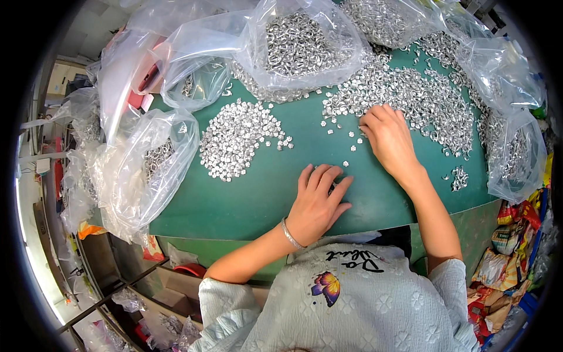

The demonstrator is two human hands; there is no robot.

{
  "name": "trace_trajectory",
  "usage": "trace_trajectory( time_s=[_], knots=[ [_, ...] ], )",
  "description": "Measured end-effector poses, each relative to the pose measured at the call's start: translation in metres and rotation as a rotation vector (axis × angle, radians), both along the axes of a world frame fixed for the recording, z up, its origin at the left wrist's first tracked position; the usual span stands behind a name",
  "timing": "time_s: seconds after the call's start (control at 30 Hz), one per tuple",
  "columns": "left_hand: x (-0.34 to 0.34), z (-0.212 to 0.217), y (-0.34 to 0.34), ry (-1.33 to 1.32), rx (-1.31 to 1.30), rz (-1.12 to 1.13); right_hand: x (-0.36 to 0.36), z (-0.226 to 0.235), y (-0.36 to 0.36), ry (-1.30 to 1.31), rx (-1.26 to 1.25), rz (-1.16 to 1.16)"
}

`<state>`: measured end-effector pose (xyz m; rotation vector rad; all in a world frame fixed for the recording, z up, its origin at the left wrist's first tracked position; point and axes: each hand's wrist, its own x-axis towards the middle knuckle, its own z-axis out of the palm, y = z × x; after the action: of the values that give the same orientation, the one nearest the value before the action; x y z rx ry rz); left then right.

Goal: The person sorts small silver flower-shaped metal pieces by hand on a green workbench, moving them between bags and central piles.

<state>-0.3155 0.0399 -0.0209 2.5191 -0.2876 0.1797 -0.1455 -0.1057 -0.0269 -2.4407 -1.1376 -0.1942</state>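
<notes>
My left hand (319,202) lies flat, palm down, on the green table (246,199), fingers spread, with a silver bracelet on its wrist; a few small pieces may lie under it. My right hand (388,139) rests with curled fingers at the edge of a large loose heap of small silver metal pieces (416,97). A separate, neater pile of the same silver pieces (237,138) lies to the left of both hands. Single pieces (346,163) are scattered between the piles.
Clear plastic bags holding more silver pieces ring the table: one at the back (299,44), one at the left (146,170), one at the right (516,152). Coloured packets (510,258) are stacked low right. Shelving (105,293) shows below left.
</notes>
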Motion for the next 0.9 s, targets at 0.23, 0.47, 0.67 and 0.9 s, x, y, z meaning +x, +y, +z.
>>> trace_trajectory(
  time_s=[0.23,0.47,0.67,0.9],
  knots=[
    [-0.003,-0.004,0.008,0.020,-0.015,0.064,-0.012,0.008,-0.024,-0.060,0.077,-0.108],
    [0.003,-0.007,0.005,0.003,-0.035,0.111,-0.079,0.004,-0.015,0.064,0.045,0.200],
    [0.003,-0.001,0.004,-0.025,0.062,0.076,-0.040,0.009,-0.014,0.213,0.192,0.163],
    [0.009,-0.017,-0.010,-0.009,0.085,0.018,0.011,-0.008,0.041,-0.023,0.164,0.274]
  ],
)
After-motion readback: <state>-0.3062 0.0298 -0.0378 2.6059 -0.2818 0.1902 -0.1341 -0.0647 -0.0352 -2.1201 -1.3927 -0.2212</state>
